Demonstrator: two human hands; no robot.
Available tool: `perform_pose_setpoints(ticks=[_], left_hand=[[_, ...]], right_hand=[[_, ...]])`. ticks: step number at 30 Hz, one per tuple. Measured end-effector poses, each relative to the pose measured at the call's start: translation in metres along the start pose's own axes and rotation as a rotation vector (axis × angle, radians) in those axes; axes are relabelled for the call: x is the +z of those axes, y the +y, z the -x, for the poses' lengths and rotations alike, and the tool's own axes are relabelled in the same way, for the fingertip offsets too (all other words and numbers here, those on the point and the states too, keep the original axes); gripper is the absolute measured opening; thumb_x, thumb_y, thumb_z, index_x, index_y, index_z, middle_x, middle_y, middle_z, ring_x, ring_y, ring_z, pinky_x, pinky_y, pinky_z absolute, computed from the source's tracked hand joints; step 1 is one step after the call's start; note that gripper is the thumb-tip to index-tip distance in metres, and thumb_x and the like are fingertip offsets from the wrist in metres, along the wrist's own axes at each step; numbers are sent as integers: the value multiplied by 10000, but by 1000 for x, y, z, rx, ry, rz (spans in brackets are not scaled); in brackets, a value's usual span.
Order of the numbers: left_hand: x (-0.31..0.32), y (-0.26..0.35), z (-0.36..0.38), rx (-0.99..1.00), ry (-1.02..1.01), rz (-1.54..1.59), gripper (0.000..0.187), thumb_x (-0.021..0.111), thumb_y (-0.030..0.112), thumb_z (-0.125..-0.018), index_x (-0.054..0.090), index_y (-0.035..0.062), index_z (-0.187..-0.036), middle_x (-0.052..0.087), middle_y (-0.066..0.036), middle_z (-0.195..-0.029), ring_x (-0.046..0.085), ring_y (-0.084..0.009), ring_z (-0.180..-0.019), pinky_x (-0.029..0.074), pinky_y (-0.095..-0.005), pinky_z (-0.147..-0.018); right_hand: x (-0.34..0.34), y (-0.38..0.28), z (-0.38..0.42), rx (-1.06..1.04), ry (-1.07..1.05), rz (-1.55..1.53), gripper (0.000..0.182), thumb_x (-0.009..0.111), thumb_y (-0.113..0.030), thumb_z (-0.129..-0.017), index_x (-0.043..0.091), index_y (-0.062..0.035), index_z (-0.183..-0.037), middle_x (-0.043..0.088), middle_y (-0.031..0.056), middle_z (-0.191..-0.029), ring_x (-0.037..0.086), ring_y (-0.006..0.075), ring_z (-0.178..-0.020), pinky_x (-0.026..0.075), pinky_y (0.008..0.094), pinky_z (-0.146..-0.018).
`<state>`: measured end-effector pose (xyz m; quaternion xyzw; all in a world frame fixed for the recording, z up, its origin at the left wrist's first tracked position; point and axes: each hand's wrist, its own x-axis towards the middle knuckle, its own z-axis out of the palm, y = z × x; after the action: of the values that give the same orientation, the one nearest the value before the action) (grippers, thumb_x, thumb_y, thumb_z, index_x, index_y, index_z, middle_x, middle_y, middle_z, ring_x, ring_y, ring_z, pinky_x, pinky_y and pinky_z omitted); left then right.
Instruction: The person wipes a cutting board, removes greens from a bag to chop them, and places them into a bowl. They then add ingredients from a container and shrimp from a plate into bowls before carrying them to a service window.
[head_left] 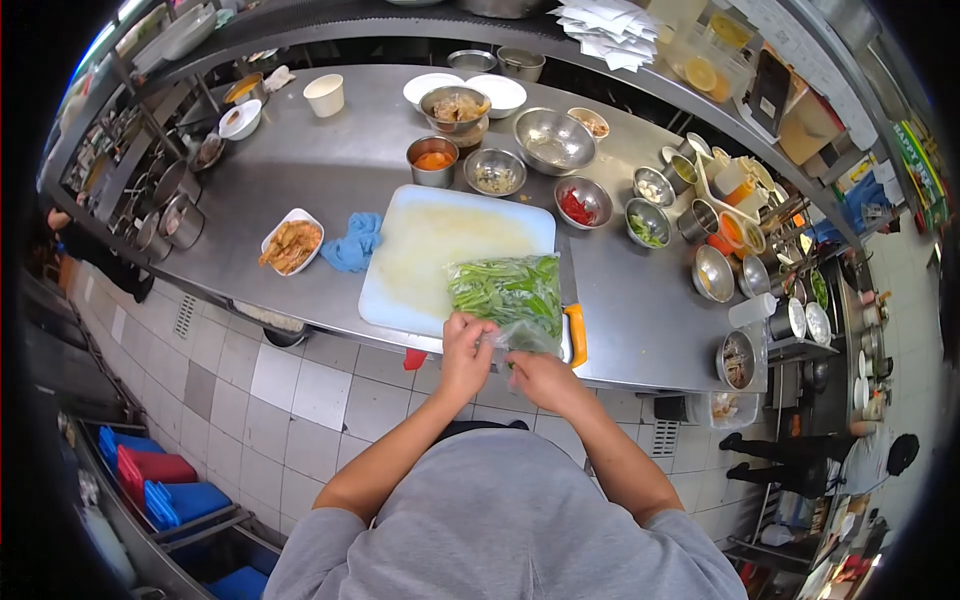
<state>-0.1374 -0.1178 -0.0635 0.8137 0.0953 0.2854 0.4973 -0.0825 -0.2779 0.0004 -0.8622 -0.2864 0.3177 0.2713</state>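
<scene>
A clear plastic bag of green leafy vegetables (507, 290) lies on the lower right of the white cutting board (410, 250). My left hand (467, 350) is closed on the left side of the bag's gathered end, at the board's front edge. My right hand (541, 379) pinches the same end on its right side, fingers closed round the plastic. A knife with an orange handle (575, 335) rests right of the bag, its blade along the board's right edge. Left of the board are a crumpled blue cloth (353, 243) and a white dish of orange-brown food (292, 243).
Behind the board stand metal bowls, one with red pieces (580, 203), and a metal pot of orange food (433, 161). More containers line the right side. A shelf (400, 22) overhangs the back. A person in dark trousers (785, 462) is at the far right.
</scene>
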Motion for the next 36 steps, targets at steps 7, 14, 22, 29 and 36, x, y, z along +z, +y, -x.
perform_pose_setpoints(ticks=[7, 14, 22, 29, 36], left_hand=[[4, -10, 23, -141, 35, 314, 80, 519, -36, -870, 566, 7, -918, 509, -119, -962, 515, -260, -950, 430, -323, -855], [-12, -14, -10, -376, 129, 648, 110, 479, 34, -948, 520, 83, -857, 480, 26, -803, 455, -74, -767, 397, -229, -695], [-18, 8, -48, -400, -149, 788, 160, 483, -27, -887, 529, 93, -791, 504, 42, -718, 439, -53, -642, 355, -210, -551], [-14, 8, -45, -370, -545, 587, 185, 448, -53, -854, 569, 73, -794, 530, 33, -703, 417, -43, -583, 323, -217, -513], [-65, 16, -102, 70, -292, 579, 240, 447, 37, -921, 581, 53, -1119, 610, -86, -1198, 561, -110, -828, 474, -245, -676]], right_hand=[[36, 16, -34, -230, 176, 127, 420, 504, 1, -861, 532, -24, -1279, 555, 213, -1319, 523, 401, -1210, 449, 446, -970], [37, 2, -76, -487, 348, 311, 480, 490, -43, -876, 482, 15, -1353, 347, 262, -1502, 290, 403, -1428, 303, 443, -1151], [13, -41, -135, -209, 316, 415, 498, 501, -199, -894, 484, -43, -1367, 427, 264, -1427, 381, 456, -1346, 333, 509, -1116], [48, 16, -178, -313, 591, 518, 523, 507, -256, -890, 452, -98, -1385, 489, 232, -1359, 439, 420, -1311, 385, 534, -1050], [-20, -7, -81, -264, 366, -348, 687, 697, -298, -842, 414, -77, -1428, 524, 185, -1330, 528, 316, -1212, 404, 410, -1048]])
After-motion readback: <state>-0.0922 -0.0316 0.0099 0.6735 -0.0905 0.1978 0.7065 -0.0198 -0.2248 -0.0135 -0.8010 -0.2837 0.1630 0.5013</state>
